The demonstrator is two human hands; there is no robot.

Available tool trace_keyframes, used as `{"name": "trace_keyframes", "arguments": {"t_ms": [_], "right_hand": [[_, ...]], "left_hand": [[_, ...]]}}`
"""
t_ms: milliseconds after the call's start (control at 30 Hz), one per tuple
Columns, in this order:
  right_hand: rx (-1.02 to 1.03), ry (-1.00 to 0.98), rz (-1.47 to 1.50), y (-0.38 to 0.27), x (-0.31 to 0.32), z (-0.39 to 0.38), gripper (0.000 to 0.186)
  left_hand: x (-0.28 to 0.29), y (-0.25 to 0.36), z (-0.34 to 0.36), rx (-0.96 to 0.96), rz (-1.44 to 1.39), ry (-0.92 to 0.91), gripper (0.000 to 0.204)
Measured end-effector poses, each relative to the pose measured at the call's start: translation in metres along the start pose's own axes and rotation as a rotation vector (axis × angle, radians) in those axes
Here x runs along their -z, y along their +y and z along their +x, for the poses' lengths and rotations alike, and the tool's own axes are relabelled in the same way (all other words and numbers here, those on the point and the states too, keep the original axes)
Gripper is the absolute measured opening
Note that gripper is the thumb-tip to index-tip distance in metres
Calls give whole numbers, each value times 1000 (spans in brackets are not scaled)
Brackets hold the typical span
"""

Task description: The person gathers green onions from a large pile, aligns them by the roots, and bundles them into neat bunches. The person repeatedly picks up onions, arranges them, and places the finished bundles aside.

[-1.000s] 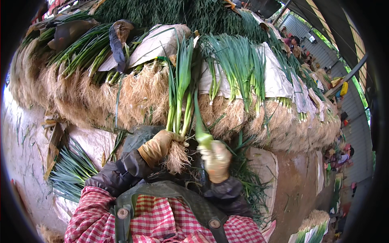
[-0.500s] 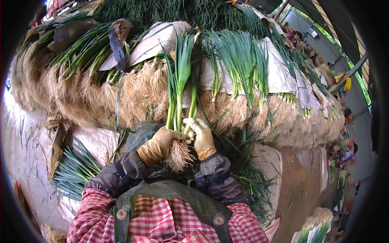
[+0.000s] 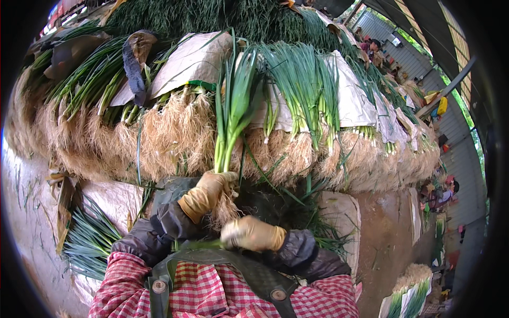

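My left hand (image 3: pixel 208 195), in a tan work glove, is wrapped round a small bunch of green onions (image 3: pixel 228 132) just above their roots. The stalks stand upright, with the leaves pointing away from me and the pale stringy roots (image 3: pixel 225 210) hanging below the fist. My right hand (image 3: pixel 253 233), gloved alike, is closed low in front of my apron, to the right of and nearer than those roots, apart from the bunch. A blurred green leaf (image 3: pixel 204 245) trails leftward from its fingers; motion smears the fingertips.
A long heap of green onions, roots (image 3: pixel 180 127) toward me, spans the far side, with paper sheets (image 3: pixel 189 61) laid on it. Loose green leaves (image 3: pixel 93 236) lie at my left and more cut greens (image 3: pixel 331 228) at my right. Another bundle (image 3: pixel 411 291) lies at lower right; people work far right.
My right hand has left the green onions and swung down toward my apron, a green leaf trailing from it. My left hand keeps the bunch. The view has shifted slightly.
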State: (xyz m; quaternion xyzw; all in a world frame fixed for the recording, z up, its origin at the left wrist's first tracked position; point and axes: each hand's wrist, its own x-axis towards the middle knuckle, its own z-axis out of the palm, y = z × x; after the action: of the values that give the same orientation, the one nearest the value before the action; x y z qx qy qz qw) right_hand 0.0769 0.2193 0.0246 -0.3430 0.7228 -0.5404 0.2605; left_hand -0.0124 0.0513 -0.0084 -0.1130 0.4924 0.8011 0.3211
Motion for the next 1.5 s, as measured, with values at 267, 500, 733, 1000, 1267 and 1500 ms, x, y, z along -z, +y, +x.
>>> {"name": "trace_keyframes", "arguments": {"t_ms": [267, 500, 733, 1000, 1267, 1500], "right_hand": [[-869, 824, -452, 59, 193, 37, 21], [-128, 952, 521, 106, 141, 75, 8], [-84, 1075, 2, 61, 10, 60, 15], [-149, 996, 516, 38, 42, 27, 18], [47, 757, 729, 92, 32, 4, 10], [-728, 756, -6, 77, 77, -111, 24]], "left_hand": [[22, 17, 0, -72, -47, -257, 11], [31, 11, 10, -72, -196, -71, 24], [20, -23, 20, -78, 30, -42, 9], [14, -8, -10, 73, -285, -362, 12], [15, -2, -36, 114, -268, -412, 23], [25, 25, -27, -40, -370, -242, 16]]}}
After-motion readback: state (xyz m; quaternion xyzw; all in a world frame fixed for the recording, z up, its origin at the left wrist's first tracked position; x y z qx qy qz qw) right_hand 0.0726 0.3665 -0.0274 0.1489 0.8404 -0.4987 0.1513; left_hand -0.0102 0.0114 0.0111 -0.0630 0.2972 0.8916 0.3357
